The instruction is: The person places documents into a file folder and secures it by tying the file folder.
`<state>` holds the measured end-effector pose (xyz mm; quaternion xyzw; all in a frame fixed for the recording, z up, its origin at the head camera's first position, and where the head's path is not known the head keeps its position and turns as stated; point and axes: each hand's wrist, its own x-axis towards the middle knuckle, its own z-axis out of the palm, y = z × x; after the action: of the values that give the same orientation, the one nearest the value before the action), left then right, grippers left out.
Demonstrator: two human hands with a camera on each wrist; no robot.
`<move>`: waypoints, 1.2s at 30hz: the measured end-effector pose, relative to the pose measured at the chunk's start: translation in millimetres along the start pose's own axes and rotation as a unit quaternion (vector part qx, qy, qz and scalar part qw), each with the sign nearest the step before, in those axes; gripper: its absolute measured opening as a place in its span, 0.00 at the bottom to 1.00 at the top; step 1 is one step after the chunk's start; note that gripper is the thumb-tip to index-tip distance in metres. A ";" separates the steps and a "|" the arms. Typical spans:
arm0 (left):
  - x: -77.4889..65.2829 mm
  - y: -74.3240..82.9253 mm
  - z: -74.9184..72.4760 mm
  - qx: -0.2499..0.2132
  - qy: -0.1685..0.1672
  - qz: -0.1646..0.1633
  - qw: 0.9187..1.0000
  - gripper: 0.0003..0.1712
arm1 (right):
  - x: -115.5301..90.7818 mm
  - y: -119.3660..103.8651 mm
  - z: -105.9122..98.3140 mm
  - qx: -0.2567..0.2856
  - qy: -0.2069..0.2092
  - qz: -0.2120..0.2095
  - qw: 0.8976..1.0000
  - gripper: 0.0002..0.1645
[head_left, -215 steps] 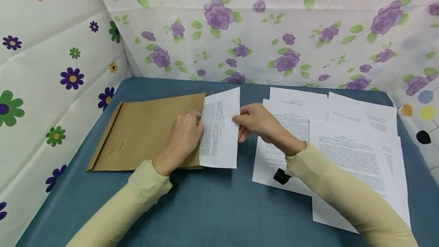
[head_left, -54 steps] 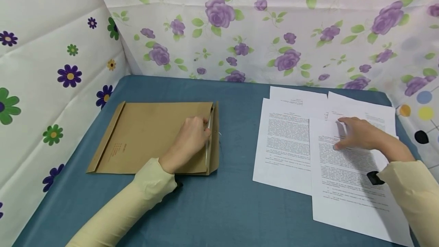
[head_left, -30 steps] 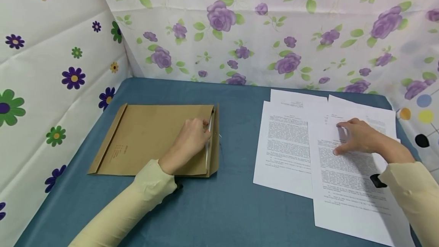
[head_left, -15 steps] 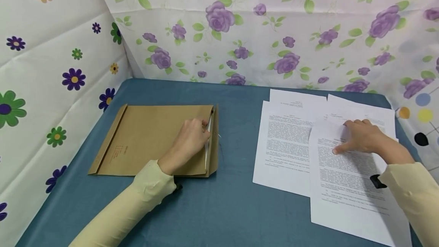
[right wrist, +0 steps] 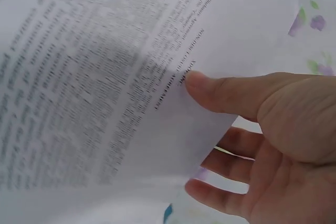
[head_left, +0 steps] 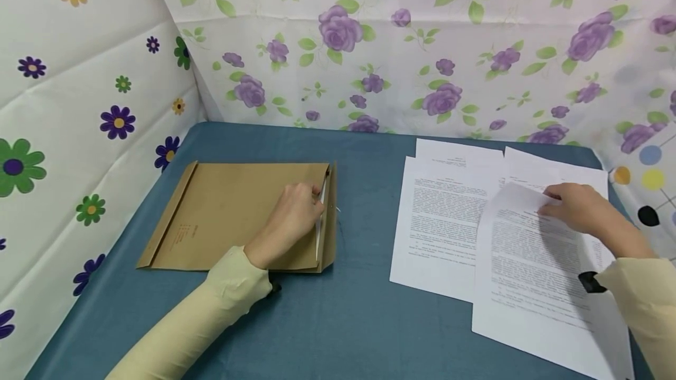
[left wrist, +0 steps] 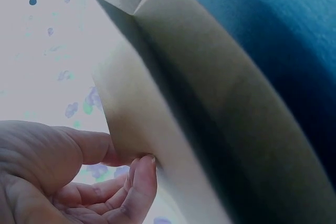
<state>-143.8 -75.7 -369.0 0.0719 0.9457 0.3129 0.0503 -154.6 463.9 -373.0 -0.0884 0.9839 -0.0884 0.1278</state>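
Note:
My left hand point(head_left: 293, 210) pinches the mouth edge of a brown paper envelope point(head_left: 227, 216) lying on the table at left. In the left wrist view, the thumb and a fingertip hold the near panel of the envelope point(left wrist: 142, 93), and the mouth gapes beside them. A thin white paper edge point(head_left: 318, 233) shows inside that mouth in the head view. At right, my right hand point(head_left: 581, 207) pinches the top of a printed sheet point(head_left: 533, 274). Seen from the right wrist, the thumb lies on the sheet's printed face point(right wrist: 94, 77) near its heading, with the other fingers behind it.
Several more printed sheets point(head_left: 443, 221) lie overlapped beside and beneath the held one. Blue cloth point(head_left: 369, 309) covers the table between the envelope and the papers. Flower-printed curtains point(head_left: 296, 34) stand behind and at the left.
Earlier, both hands held a folded sheet at the envelope's mouth. The right hand then moved to the papers at right, gripped the top sheet, and its upper edge has curled up and shifted slightly left.

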 end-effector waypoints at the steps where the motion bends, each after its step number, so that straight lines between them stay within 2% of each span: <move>1: 0.0 -0.1 -0.1 0.000 0.001 0.000 1.000 0.19 | -2.5 0.9 -3.2 0.002 0.002 -0.007 1.000 0.25; 6: -0.4 0.4 -1.0 -0.003 0.002 -0.001 1.000 0.20 | -16.8 2.7 -23.4 0.035 0.003 -0.021 0.999 0.15; 12: -1.1 0.5 -1.1 -0.006 0.002 -0.007 1.000 0.20 | -35.4 2.9 -51.0 0.076 -0.013 -0.016 0.997 0.13; 16: -0.7 -0.3 -0.5 0.003 0.003 -0.004 1.000 0.20 | -45.8 1.2 -64.4 0.093 0.014 -0.017 0.995 0.02; 18: -0.4 -0.7 -0.2 0.003 0.004 -0.003 1.000 0.20 | -50.7 -0.4 -68.1 0.111 0.044 -0.020 0.993 0.06; 21: -0.3 -0.5 -0.4 -0.003 0.001 -0.004 1.000 0.21 | -58.4 -2.3 -73.0 0.164 0.080 -0.025 0.983 0.09; 25: -0.8 -0.9 -0.9 -0.008 0.001 -0.006 1.000 0.21 | -64.7 -2.7 -79.3 0.212 0.112 -0.032 0.970 0.27; 28: -1.1 -1.0 -1.0 -0.007 0.002 -0.005 1.000 0.21 | -66.1 -2.4 -82.9 0.214 0.125 -0.036 0.968 0.40; 31: -0.5 -1.7 -0.8 -0.009 0.002 -0.004 1.000 0.20 | -67.3 -2.6 -84.7 0.224 0.144 -0.043 0.963 0.46; 36: -0.9 -1.7 -1.8 -0.009 0.001 -0.002 1.000 0.20 | -67.9 -8.5 -89.0 0.215 0.171 -0.047 0.960 0.46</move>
<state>-143.4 -78.3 -368.5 0.0695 0.9432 0.3209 0.0505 -112.5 482.4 -270.7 -0.0883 0.9436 -0.3176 -0.0302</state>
